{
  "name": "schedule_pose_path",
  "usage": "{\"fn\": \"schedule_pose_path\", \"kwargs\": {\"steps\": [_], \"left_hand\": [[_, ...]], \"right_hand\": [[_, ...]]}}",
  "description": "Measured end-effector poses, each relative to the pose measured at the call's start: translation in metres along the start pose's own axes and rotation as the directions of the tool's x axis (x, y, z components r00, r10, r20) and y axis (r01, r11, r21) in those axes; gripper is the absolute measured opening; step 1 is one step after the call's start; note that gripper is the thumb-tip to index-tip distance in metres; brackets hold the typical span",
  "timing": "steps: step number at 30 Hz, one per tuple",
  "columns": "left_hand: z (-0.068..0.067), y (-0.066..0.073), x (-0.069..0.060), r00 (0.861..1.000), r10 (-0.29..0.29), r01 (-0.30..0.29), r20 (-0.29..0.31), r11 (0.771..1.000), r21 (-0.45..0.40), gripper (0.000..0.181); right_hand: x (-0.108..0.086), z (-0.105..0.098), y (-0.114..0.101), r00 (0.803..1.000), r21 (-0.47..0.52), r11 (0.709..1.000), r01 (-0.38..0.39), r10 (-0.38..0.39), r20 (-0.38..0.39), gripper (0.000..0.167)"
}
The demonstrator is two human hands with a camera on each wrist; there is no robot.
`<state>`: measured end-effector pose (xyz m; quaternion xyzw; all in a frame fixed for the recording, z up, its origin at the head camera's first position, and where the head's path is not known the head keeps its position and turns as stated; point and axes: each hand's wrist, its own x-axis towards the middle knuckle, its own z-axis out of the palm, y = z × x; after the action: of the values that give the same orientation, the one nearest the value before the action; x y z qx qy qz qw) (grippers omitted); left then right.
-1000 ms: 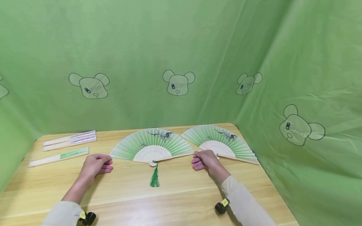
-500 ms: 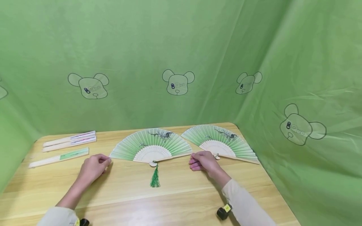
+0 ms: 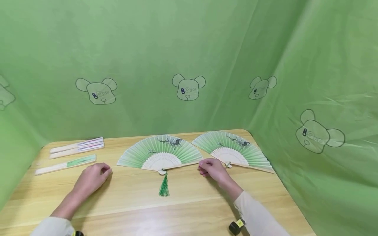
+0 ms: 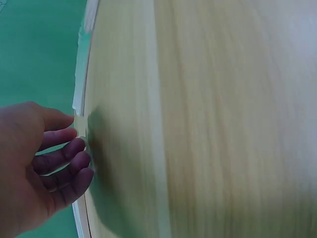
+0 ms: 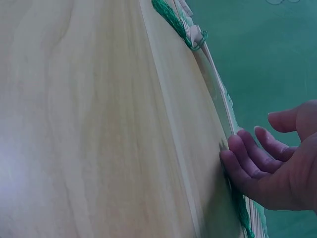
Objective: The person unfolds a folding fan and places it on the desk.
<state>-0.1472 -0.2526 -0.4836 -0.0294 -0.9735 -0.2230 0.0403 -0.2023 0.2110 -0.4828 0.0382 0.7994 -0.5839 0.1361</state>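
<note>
An open green folding fan with a dark branch print lies on the table, its green tassel pointing toward me. My left hand hovers left of this fan's left tip, apart from it, with loosely curled fingers and nothing in them; the left wrist view shows the same. My right hand is at the fan's right end; in the right wrist view its thumb stands away from the loosely bent fingers, which are close to the fan's edge. Whether they touch it is unclear. A second open green fan lies beyond that hand.
At the left lie several folded fans: one with a green section, and a pair with purplish and pink prints. The wooden table is bounded by green cloth walls at the back and sides.
My left hand has let go of the middle fan's left tip and drawn back to the left. The right hand has released the right end and shifted slightly left. The fan stays spread.
</note>
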Motion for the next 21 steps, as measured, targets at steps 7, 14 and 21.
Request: {"fn": "schedule_pose_path", "kwargs": {"steps": [7,14,21], "left_hand": [[-0.005,-0.015,-0.002,0.998,0.046,-0.042,-0.054,0.997,0.06,0.018],[-0.006,-0.027,-0.004,0.984,0.113,-0.099,-0.14,0.99,0.103,0.013],[-0.007,-0.039,-0.008,0.967,0.18,-0.151,-0.182,0.975,0.163,0.025]], "right_hand": [[-0.004,0.006,-0.001,0.996,-0.103,0.991,0.085,-0.087,-0.011,0.027],[-0.008,0.009,-0.005,0.988,-0.25,0.957,0.151,-0.153,0.011,0.029],[-0.01,0.012,-0.007,0.982,-0.313,0.932,0.183,-0.189,0.011,0.031]]}}
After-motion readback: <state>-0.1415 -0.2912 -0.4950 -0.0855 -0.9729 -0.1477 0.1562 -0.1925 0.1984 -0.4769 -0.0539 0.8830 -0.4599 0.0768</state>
